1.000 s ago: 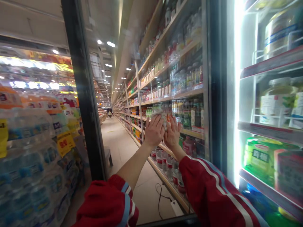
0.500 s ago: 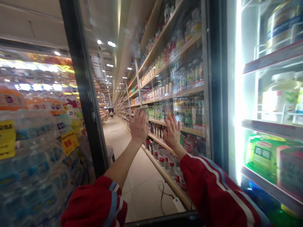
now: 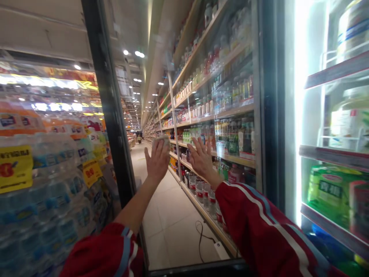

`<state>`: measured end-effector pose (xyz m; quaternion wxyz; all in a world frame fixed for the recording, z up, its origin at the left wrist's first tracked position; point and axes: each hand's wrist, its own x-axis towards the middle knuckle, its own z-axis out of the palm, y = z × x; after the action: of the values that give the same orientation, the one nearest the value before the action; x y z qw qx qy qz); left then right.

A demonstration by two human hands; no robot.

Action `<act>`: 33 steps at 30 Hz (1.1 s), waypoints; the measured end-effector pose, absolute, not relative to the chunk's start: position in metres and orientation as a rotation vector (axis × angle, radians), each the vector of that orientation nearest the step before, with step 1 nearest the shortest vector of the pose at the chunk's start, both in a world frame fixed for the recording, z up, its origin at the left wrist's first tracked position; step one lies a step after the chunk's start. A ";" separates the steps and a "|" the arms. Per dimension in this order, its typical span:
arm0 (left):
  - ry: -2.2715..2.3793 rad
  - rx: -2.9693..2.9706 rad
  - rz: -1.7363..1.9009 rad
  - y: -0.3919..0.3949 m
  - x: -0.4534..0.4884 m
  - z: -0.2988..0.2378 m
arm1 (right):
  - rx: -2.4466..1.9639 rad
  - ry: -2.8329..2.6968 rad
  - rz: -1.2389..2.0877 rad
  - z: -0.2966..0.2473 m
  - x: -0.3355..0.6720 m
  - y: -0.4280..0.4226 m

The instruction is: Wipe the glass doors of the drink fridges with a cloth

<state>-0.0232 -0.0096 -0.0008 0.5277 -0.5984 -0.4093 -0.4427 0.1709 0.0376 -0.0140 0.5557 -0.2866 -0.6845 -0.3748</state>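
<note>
A black-framed glass door (image 3: 108, 92) stands swung open before me, and shelves show through its pane. My left hand (image 3: 157, 161) lies against the glass with a pale folded cloth (image 3: 163, 138) under its fingertips, thumb stuck out to the side. The cloth is mostly hidden behind those fingers. To the right, my right hand (image 3: 202, 161) rests on or very near the same pane, fingers spread, holding nothing.
On the right is a lit fridge with shelves (image 3: 328, 154) of bottles and a green pack (image 3: 330, 192). Shrink-wrapped water bottles (image 3: 49, 207) with yellow price signs (image 3: 14, 169) are stacked at left. Beyond the glass, a cable (image 3: 200, 240) and white power strip (image 3: 221, 250) lie on the floor.
My left hand and the cloth have moved left and slightly down across the glass. My right hand has shifted a little left, its fingers spread wider. The view has turned slightly left.
</note>
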 end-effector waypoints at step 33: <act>-1.068 -1.418 -1.118 -0.019 -0.050 -0.016 | -0.650 -1.626 -0.865 -0.023 0.175 0.045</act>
<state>-0.0505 -0.0192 -0.0158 0.4985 -0.5861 -0.4412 -0.4619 0.1748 0.0447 -0.0227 0.5599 -0.2758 -0.6899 -0.3668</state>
